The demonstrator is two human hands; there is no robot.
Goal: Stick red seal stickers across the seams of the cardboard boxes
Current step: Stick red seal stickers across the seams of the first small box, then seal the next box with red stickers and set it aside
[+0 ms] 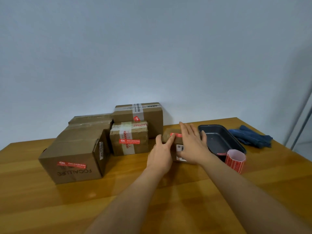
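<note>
Two hands flat on a small box at table centre, red sticker on its top.

Left hand at 9 o'clock side, fingers straight, forefinger on the sticker; right hand lies open over the top, hiding most of it. Tray touches at 3 o'clock; sticker roll near it. Stacked boxes at 10 o'clock. Bare table toward 6 o'clock. Label print unreadable.

"FOCALLURE" upside-down on front box
</note>
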